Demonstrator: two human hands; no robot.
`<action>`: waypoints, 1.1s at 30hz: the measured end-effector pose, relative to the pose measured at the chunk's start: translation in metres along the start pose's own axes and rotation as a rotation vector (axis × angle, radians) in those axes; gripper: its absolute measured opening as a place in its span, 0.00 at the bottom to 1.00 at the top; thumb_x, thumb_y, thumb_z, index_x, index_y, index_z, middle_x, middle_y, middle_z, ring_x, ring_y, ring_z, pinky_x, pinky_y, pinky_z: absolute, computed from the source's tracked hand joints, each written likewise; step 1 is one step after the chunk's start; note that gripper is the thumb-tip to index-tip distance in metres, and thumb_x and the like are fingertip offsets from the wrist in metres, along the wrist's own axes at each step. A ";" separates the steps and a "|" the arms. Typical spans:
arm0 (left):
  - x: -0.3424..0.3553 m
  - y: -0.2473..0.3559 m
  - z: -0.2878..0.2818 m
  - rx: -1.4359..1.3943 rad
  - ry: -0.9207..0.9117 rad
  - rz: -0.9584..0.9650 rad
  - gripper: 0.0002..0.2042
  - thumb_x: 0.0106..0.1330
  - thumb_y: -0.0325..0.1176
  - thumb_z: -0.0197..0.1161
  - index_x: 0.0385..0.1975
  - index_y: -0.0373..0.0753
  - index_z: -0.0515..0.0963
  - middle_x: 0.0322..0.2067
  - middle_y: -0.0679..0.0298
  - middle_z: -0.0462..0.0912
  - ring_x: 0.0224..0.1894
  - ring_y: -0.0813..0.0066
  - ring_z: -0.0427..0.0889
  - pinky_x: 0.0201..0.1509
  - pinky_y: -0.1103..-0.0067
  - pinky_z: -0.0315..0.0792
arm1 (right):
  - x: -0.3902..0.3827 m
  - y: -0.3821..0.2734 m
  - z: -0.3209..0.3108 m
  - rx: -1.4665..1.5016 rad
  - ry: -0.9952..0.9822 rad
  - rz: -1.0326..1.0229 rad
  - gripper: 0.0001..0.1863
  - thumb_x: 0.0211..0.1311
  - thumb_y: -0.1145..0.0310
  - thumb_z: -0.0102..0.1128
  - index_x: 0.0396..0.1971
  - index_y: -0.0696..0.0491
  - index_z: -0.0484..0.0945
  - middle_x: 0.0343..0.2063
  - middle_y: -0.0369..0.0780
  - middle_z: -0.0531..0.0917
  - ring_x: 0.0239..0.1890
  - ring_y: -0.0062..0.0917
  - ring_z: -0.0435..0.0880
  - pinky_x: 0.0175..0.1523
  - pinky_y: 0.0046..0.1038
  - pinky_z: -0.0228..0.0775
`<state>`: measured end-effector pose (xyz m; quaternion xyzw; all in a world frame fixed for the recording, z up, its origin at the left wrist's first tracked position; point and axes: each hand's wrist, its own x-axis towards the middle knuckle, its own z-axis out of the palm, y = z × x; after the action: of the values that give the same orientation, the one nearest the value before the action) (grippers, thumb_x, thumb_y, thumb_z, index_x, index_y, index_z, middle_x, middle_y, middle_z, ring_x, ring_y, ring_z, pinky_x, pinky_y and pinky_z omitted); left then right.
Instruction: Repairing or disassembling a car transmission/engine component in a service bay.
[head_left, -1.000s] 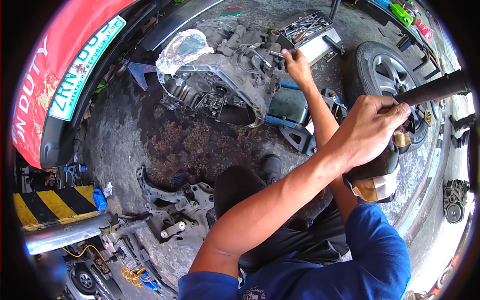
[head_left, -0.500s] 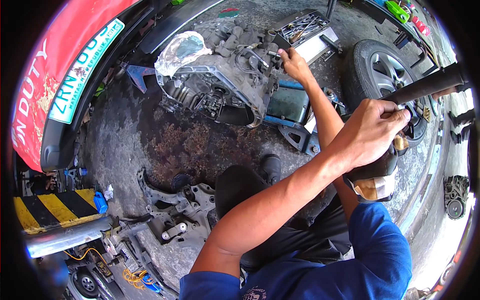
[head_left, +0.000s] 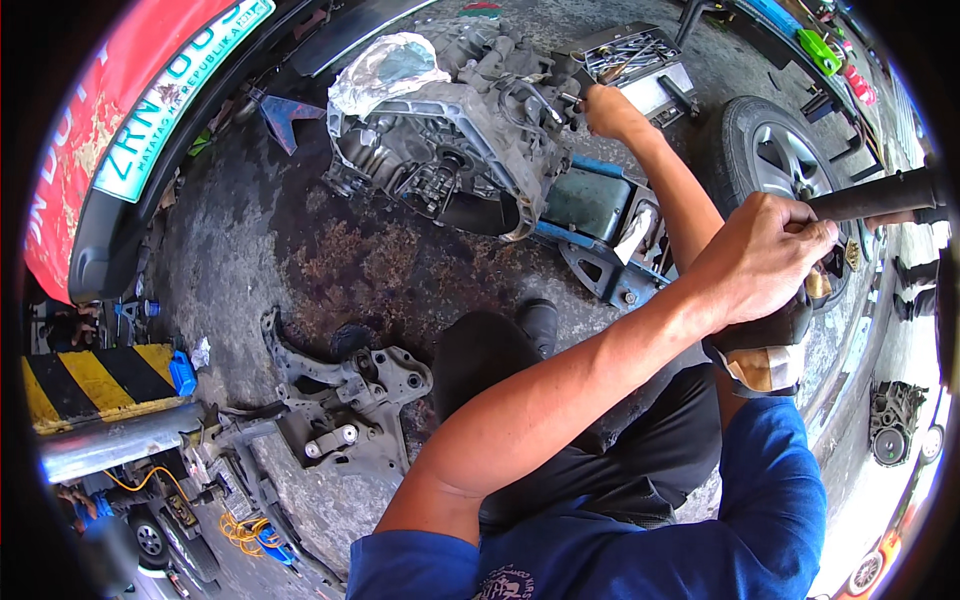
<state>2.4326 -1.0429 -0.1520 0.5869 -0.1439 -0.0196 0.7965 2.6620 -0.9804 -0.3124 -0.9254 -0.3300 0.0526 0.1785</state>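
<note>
My left arm crosses over to the right, where my left hand (head_left: 765, 255) pinches thumb and fingers together beside the end of a dark bar (head_left: 870, 196). What sits between those fingers is hidden. Under that hand is a dark thing with tan and white patches (head_left: 765, 350). Farther off, my right hand (head_left: 612, 112) is closed round a short metal rod (head_left: 569, 98) at the side of a gearbox (head_left: 440, 150). A crumpled silvery cover (head_left: 385, 75) lies over part of the gearbox, whose open bell housing faces me.
A blue jack (head_left: 590, 205) stands beside the gearbox. Behind are a tool tray (head_left: 630, 55) of wrenches and a wheel (head_left: 770, 150). A metal subframe (head_left: 350, 400) lies on the floor near my leg. A red vehicle's bumper (head_left: 110, 215) is at left; another person's hand (head_left: 890, 220) is below the bar.
My right hand has closed farther over the rod, hiding more of it. My left hand and the bar sit slightly farther right, and the whole view has shifted a little.
</note>
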 end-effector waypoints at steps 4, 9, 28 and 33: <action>0.000 0.002 -0.001 -0.030 0.015 0.005 0.16 0.71 0.38 0.58 0.32 0.27 0.81 0.18 0.70 0.74 0.24 0.88 0.67 0.25 0.81 0.62 | -0.003 -0.002 0.011 -0.145 0.248 -0.061 0.15 0.60 0.66 0.61 0.39 0.63 0.77 0.30 0.56 0.83 0.41 0.49 0.83 0.47 0.45 0.75; 0.002 0.003 -0.001 -0.064 0.012 0.003 0.16 0.70 0.37 0.59 0.33 0.27 0.81 0.23 0.67 0.80 0.28 0.86 0.73 0.31 0.83 0.67 | -0.004 0.012 -0.003 0.558 -0.034 0.268 0.28 0.72 0.51 0.50 0.32 0.67 0.74 0.18 0.46 0.81 0.16 0.31 0.83 0.21 0.31 0.73; -0.012 0.005 -0.018 -0.101 0.051 -0.043 0.17 0.70 0.41 0.58 0.31 0.28 0.81 0.23 0.67 0.80 0.27 0.86 0.75 0.31 0.84 0.68 | -0.025 -0.035 0.032 0.914 0.234 0.417 0.19 0.64 0.60 0.60 0.45 0.60 0.73 0.29 0.47 0.84 0.25 0.29 0.84 0.36 0.33 0.76; -0.002 0.008 -0.007 -0.100 -0.006 -0.046 0.17 0.70 0.40 0.59 0.31 0.29 0.81 0.23 0.67 0.79 0.27 0.85 0.77 0.30 0.85 0.69 | -0.030 -0.005 0.031 0.840 0.530 0.122 0.19 0.70 0.56 0.54 0.39 0.61 0.74 0.17 0.39 0.78 0.16 0.22 0.78 0.24 0.27 0.68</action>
<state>2.4314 -1.0336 -0.1472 0.5495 -0.1317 -0.0471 0.8237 2.6294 -0.9864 -0.3398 -0.7728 -0.1689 -0.0458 0.6101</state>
